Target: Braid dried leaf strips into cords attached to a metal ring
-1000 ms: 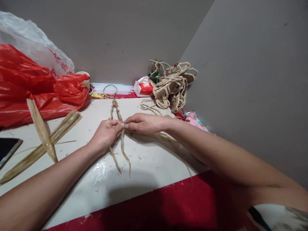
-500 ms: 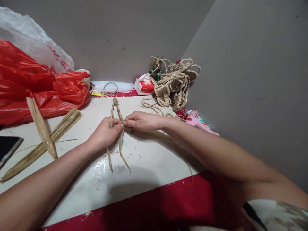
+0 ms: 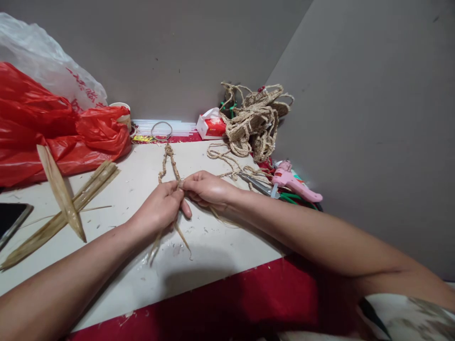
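A twisted straw braid [image 3: 169, 163] runs from the far table edge toward me and splits into loose straw strands [image 3: 179, 232] below my hands. My left hand [image 3: 159, 208] is closed around the strands at the braid's near end. My right hand [image 3: 204, 189] pinches the same spot from the right, fingertips touching the left hand's, with more strands trailing under its wrist. Both hands meet at the middle of the white tabletop [image 3: 220, 237].
Dry leaf strips [image 3: 67, 199] lie crossed at the left, next to a red plastic bag [image 3: 53, 132] and a phone [image 3: 12, 220]. At the back right are a pile of woven straw pieces [image 3: 256, 121], a tissue pack [image 3: 210, 127], scissors [image 3: 256, 183] and a pink glue gun [image 3: 295, 182].
My right hand has drawn in closer to me and turned, uncovering the scissors and glue gun. The loose strand ends have swung left under my left hand.
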`<state>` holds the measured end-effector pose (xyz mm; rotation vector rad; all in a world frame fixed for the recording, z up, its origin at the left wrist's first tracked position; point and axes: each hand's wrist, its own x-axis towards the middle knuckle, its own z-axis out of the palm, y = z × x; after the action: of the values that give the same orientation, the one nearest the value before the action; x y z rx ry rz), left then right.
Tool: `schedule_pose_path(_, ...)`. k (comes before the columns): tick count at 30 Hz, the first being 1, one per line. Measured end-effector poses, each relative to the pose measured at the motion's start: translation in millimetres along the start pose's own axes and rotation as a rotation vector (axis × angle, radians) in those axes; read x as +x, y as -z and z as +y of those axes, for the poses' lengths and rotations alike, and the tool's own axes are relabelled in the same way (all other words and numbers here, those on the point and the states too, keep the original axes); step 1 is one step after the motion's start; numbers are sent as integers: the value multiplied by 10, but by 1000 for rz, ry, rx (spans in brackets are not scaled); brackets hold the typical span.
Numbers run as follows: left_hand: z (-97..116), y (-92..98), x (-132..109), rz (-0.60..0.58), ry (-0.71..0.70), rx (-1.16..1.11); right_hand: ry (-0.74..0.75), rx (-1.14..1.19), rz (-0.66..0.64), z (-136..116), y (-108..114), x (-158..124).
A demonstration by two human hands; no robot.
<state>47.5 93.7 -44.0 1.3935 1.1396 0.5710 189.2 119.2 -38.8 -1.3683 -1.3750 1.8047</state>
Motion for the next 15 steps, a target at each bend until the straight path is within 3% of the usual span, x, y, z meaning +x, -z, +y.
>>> schedule_pose_path(4, -26, -89, -39, 41, -33, -102, -40, 173, -92, 4, -57, -28)
schedule_pose_path(9, -24, -150, -51, 106, -59, -67, -16, 166, -119, 15, -94, -14)
schedule_pose_path(12, 59, -119, -61, 71, -3, -112, -14, 187, -139, 30, -78, -11)
schedule_pose_path(15, 148, 35, -35, -14, 96, -96, -22, 255, -107, 33, -23, -31)
